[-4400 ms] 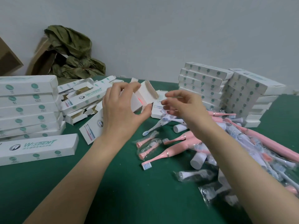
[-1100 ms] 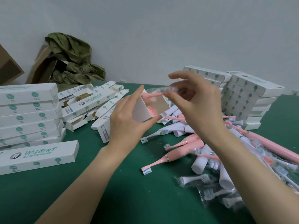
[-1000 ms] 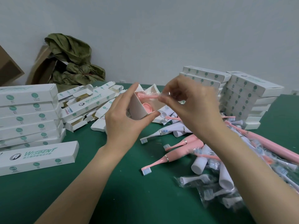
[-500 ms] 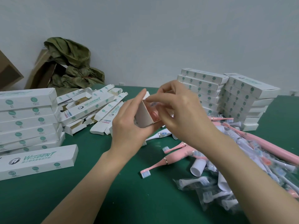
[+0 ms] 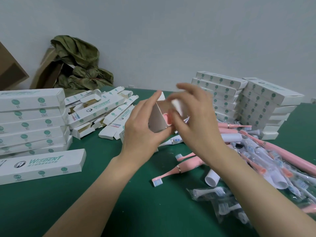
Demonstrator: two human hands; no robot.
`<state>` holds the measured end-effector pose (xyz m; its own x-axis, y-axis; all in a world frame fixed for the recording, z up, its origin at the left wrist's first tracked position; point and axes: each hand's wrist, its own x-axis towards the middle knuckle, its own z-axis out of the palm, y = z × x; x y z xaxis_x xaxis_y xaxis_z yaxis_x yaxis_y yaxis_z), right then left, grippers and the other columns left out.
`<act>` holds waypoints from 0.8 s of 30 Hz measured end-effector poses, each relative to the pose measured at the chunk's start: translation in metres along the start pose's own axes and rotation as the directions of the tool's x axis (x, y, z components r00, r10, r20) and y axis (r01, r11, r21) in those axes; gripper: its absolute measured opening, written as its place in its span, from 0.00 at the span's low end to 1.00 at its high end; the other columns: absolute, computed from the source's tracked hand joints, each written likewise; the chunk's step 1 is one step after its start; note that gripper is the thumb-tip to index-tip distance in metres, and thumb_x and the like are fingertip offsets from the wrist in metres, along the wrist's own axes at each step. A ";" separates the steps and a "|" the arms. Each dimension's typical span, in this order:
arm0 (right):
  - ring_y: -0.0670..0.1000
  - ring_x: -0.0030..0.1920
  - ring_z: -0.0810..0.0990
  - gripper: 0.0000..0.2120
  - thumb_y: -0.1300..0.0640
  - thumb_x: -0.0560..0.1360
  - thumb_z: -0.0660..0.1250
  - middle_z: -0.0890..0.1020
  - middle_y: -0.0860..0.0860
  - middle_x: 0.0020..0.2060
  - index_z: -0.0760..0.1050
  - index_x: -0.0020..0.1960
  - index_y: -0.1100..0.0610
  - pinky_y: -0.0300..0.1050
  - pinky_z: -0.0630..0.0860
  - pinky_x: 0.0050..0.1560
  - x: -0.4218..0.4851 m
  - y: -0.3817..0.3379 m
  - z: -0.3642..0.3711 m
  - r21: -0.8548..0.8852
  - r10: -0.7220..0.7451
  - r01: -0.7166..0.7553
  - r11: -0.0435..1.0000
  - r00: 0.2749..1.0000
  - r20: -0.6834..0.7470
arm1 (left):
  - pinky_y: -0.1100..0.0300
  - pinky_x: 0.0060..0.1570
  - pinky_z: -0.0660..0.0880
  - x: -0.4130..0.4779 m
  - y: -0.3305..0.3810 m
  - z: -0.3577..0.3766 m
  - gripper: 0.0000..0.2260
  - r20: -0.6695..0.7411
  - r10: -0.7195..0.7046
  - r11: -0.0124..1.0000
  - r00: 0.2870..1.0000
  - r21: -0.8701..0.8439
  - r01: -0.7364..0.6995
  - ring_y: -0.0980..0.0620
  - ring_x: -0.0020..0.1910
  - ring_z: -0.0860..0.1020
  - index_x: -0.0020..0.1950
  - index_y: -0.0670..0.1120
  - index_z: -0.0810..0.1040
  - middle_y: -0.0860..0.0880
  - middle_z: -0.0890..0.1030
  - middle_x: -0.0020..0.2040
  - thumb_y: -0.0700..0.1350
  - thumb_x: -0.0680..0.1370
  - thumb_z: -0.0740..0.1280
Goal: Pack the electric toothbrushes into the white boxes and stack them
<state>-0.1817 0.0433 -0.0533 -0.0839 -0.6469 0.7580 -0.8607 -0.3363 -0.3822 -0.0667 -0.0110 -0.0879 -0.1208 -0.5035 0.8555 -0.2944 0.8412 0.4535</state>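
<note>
Right hand (image 5: 195,120) now higher, on white box (image 5: 156,120) in left hand (image 5: 142,132)

The right hand (image 5: 193,117) is blurring at its fingertips and hiding most of the open box (image 5: 156,120) the left hand (image 5: 143,132) is gripping; a pink end (image 5: 166,119) inside is barely showing.

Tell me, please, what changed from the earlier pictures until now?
The right hand carried a bagged pink brush head to the open white box and pushed it inside. The left hand kept holding the box. The box stacks stayed in place.
</note>
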 end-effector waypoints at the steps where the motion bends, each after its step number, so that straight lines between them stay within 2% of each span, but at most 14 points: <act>1: 0.52 0.60 0.71 0.16 0.61 0.73 0.67 0.74 0.52 0.61 0.73 0.61 0.57 0.40 0.66 0.60 0.000 -0.001 0.000 0.078 0.121 -0.119 0.990 0.992 -0.027 | 0.78 0.55 0.62 0.001 -0.002 -0.001 0.31 0.004 -0.013 1.000 1.000 -0.014 0.013 0.68 0.53 0.69 0.68 0.45 0.71 0.58 0.73 0.54 0.54 0.67 0.72; 3: 0.47 0.51 0.77 0.18 0.54 0.73 0.69 0.78 0.49 0.54 0.72 0.61 0.56 0.38 0.73 0.50 0.002 -0.003 -0.003 0.256 0.383 -0.396 0.882 0.918 0.100 | 0.78 0.54 0.63 0.001 -0.006 -0.003 0.35 0.035 -0.023 0.999 0.999 -0.026 0.024 0.72 0.54 0.67 0.70 0.48 0.69 0.60 0.72 0.55 0.57 0.66 0.74; 4: 0.46 0.43 0.79 0.13 0.55 0.74 0.68 0.81 0.49 0.46 0.75 0.57 0.58 0.37 0.74 0.41 0.003 -0.001 -0.003 0.360 0.446 -0.490 0.794 0.872 0.204 | 0.78 0.54 0.62 0.001 -0.007 -0.004 0.38 0.083 -0.027 0.999 0.996 -0.032 0.030 0.72 0.55 0.67 0.71 0.51 0.66 0.63 0.71 0.57 0.60 0.65 0.74; 5: 0.46 0.34 0.77 0.10 0.57 0.75 0.66 0.80 0.51 0.36 0.77 0.51 0.63 0.38 0.73 0.35 0.003 0.001 -0.003 0.432 0.472 -0.546 0.717 0.838 0.276 | 0.79 0.55 0.61 0.001 -0.008 -0.004 0.42 0.155 -0.037 0.998 0.987 -0.036 0.043 0.73 0.57 0.65 0.73 0.56 0.62 0.67 0.68 0.58 0.63 0.62 0.73; 7: 0.50 0.31 0.69 0.12 0.62 0.76 0.61 0.73 0.59 0.29 0.74 0.44 0.73 0.40 0.67 0.34 0.005 0.003 -0.004 0.458 0.454 -0.537 0.708 0.844 0.287 | 0.82 0.55 0.57 0.002 -0.008 -0.004 0.48 0.282 -0.040 0.999 0.958 -0.011 0.045 0.78 0.59 0.59 0.72 0.65 0.52 0.77 0.61 0.60 0.65 0.58 0.73; 9: 0.53 0.34 0.66 0.13 0.63 0.75 0.58 0.72 0.66 0.32 0.70 0.44 0.76 0.46 0.65 0.39 0.005 0.004 -0.002 0.444 0.414 -0.480 0.756 0.877 0.243 | 0.78 0.58 0.59 0.003 -0.011 -0.004 0.46 0.296 -0.035 0.999 0.955 -0.007 0.039 0.76 0.61 0.60 0.71 0.65 0.51 0.78 0.59 0.61 0.62 0.61 0.74; 12: 0.59 0.35 0.71 0.12 0.62 0.77 0.56 0.77 0.67 0.37 0.73 0.45 0.71 0.55 0.71 0.40 0.004 -0.001 0.002 0.430 0.367 -0.434 0.792 0.900 0.234 | 0.69 0.53 0.68 0.003 -0.012 -0.004 0.29 0.160 -0.011 0.999 0.987 -0.050 0.019 0.63 0.57 0.71 0.65 0.58 0.65 0.65 0.71 0.58 0.57 0.67 0.71; 14: 0.56 0.39 0.76 0.14 0.56 0.80 0.56 0.80 0.56 0.36 0.78 0.43 0.58 0.51 0.74 0.43 0.001 -0.005 0.005 0.444 0.326 -0.404 0.800 0.913 0.243 | 0.71 0.49 0.68 0.001 -0.008 -0.003 0.18 0.093 0.000 0.996 0.996 -0.087 0.008 0.63 0.51 0.73 0.57 0.54 0.70 0.59 0.76 0.53 0.54 0.69 0.70; 16: 0.46 0.42 0.79 0.14 0.52 0.80 0.57 0.82 0.48 0.39 0.79 0.42 0.48 0.40 0.74 0.44 -0.001 -0.012 0.009 0.557 0.330 -0.438 0.706 0.899 0.288 | 0.72 0.46 0.67 0.001 -0.003 0.000 0.13 0.058 -0.032 0.992 0.998 -0.118 0.039 0.62 0.47 0.73 0.51 0.52 0.71 0.56 0.77 0.48 0.49 0.70 0.70; 17: 0.43 0.46 0.79 0.13 0.52 0.80 0.57 0.82 0.48 0.43 0.79 0.45 0.46 0.38 0.74 0.47 -0.003 -0.013 0.013 0.591 0.336 -0.458 0.664 0.889 0.311 | 0.72 0.45 0.67 0.002 -0.001 0.000 0.12 0.047 -0.059 0.989 0.997 -0.134 0.065 0.62 0.45 0.73 0.50 0.52 0.71 0.56 0.77 0.46 0.48 0.70 0.69; 18: 0.44 0.52 0.78 0.12 0.53 0.80 0.56 0.82 0.49 0.51 0.79 0.52 0.49 0.40 0.73 0.55 -0.005 -0.015 0.016 0.588 0.336 -0.471 0.657 0.882 0.331 | 0.72 0.44 0.66 0.003 0.000 -0.001 0.11 0.045 -0.083 0.985 0.996 -0.144 0.089 0.62 0.44 0.73 0.49 0.52 0.71 0.57 0.76 0.44 0.49 0.69 0.68; 20: 0.47 0.64 0.73 0.17 0.56 0.82 0.52 0.77 0.51 0.63 0.71 0.67 0.55 0.49 0.68 0.67 -0.009 -0.015 0.023 0.520 0.334 -0.443 0.730 0.895 0.294 | 0.72 0.44 0.66 0.004 0.002 -0.002 0.13 0.081 -0.108 0.982 0.991 -0.149 0.119 0.61 0.45 0.72 0.50 0.53 0.71 0.57 0.75 0.45 0.51 0.67 0.66; 22: 0.49 0.64 0.74 0.18 0.57 0.82 0.50 0.77 0.53 0.62 0.68 0.70 0.56 0.52 0.68 0.66 -0.011 -0.010 0.027 0.471 0.358 -0.420 0.776 0.908 0.220 | 0.71 0.52 0.66 0.003 0.000 -0.001 0.22 0.162 -0.104 0.983 0.981 -0.132 0.126 0.60 0.54 0.71 0.58 0.50 0.70 0.55 0.73 0.53 0.48 0.66 0.70; 24: 0.51 0.59 0.76 0.18 0.58 0.82 0.50 0.79 0.53 0.57 0.68 0.69 0.57 0.52 0.71 0.63 -0.011 -0.001 0.026 0.482 0.402 -0.422 0.768 0.903 0.149 | 0.67 0.60 0.65 0.002 -0.009 0.000 0.32 0.257 -0.131 0.989 0.958 -0.032 0.144 0.58 0.61 0.65 0.66 0.48 0.65 0.53 0.66 0.59 0.47 0.65 0.74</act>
<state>-0.1669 0.0331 -0.0751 -0.3470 -0.8218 0.4520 -0.3836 -0.3154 -0.8679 -0.0646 -0.0196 -0.0903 -0.3205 -0.6432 0.6954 -0.2780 0.7657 0.5800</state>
